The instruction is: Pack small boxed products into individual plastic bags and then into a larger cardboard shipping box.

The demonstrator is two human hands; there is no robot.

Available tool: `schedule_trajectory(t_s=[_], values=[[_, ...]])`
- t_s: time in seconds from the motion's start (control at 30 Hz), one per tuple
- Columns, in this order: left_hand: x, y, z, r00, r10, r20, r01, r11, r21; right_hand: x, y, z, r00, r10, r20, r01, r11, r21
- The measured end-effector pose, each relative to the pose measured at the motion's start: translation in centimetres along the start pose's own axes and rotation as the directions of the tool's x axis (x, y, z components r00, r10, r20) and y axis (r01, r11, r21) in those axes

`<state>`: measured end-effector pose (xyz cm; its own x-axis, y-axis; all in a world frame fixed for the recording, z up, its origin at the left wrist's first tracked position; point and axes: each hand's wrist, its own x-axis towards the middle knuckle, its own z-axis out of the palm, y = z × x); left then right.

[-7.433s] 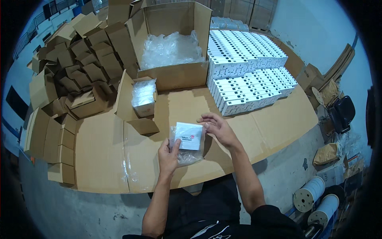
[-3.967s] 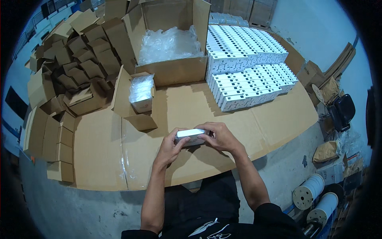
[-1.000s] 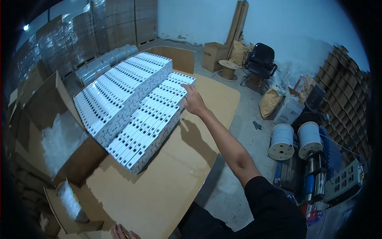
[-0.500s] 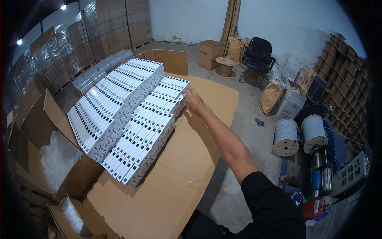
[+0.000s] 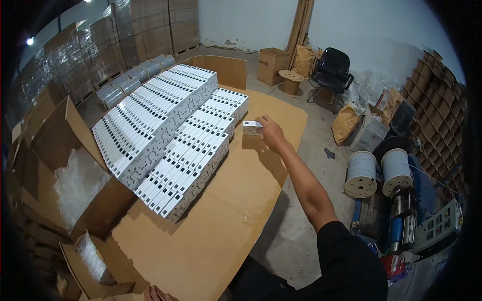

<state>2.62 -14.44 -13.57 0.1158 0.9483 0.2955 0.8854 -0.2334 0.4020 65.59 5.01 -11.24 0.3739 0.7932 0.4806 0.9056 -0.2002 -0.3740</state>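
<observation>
One view, head camera. Right hand (image 5: 271, 133) outstretched, fingers grasping small white box (image 5: 251, 127) by its right end; box long axis runs left-right, resting on cardboard worktop (image 5: 236, 200) near far edge, just beside end of lower row of stacked white boxes (image 5: 193, 150). Left hand (image 5: 155, 293) barely visible at near edge, grip cannot tell. Matte card, crisp rectangular shapes.

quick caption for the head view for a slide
Right hand sets a small white box on the cardboard-covered table beside stacked rows of white boxes; left hand rests at the near edge.
</observation>
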Motion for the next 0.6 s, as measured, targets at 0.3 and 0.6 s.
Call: schedule_trajectory(t_s=[0.3, 0.6], values=[[2.2, 1.8, 0.3, 0.954, -0.298, -0.003, 0.265, 0.851, -0.453, -9.7, -12.9, -3.9, 0.985, -0.165, 0.049, 0.149, 0.960, 0.236], [4.3, 3.8, 0.9, 0.899, -0.169, 0.403, 0.435, 0.255, -0.863, -18.6, -28.6, -2.8, 0.843, -0.376, 0.386, 0.002, 0.718, 0.696]])
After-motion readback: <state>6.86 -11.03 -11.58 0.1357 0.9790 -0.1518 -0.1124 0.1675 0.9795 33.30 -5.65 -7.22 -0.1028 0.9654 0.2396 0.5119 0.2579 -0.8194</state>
